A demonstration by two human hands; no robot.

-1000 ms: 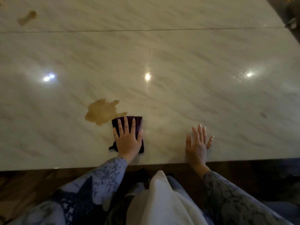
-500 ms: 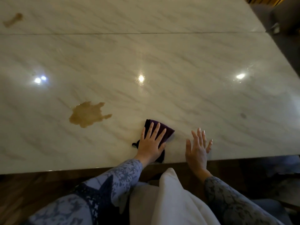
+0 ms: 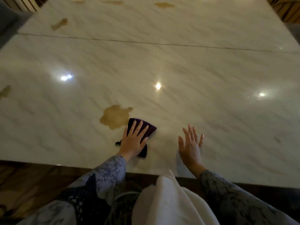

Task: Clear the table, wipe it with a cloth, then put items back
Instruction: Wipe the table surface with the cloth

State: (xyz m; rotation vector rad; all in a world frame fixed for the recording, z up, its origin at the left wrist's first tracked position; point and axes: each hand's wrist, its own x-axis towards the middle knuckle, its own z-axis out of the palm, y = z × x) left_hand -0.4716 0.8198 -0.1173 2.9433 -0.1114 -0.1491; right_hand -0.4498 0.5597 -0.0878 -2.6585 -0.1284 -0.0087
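The dark purple cloth (image 3: 148,128) lies flat on the table (image 3: 211,114) near its front edge, its far left corner touching the rim of a brown spill (image 3: 114,117); the left hand (image 3: 134,141) presses down on it from above, fingers (image 3: 139,127) stretched out and slightly spread, palm flat rather than gripping, with cloth showing past the fingertips and a dark corner poking out beside the wrist; the right hand (image 3: 190,146) rests well to the right of the cloth on bare stone, its fingers splayed wide and holding nothing; both arms wear sleeves (image 3: 107,174) of a blue-grey mottled print, and a pale white fabric (image 3: 168,200) hangs between them below the table's edge; the table is glossy pale marble with faint grey veining, a thin seam (image 3: 162,43) crossing it from side to side further back; three bright ceiling reflections (image 3: 158,85) sit in a row across its middle; smaller brown stains mark the far part, one at the upper left (image 3: 59,24), one near the far edge (image 3: 164,4), and one cut off at the left border (image 3: 4,92); a dark brown band runs along the table's front edge; the floor (image 3: 24,184) below is dim with a brownish pattern; slatted wooden shapes (image 3: 282,12) show blurred in the upper corners.
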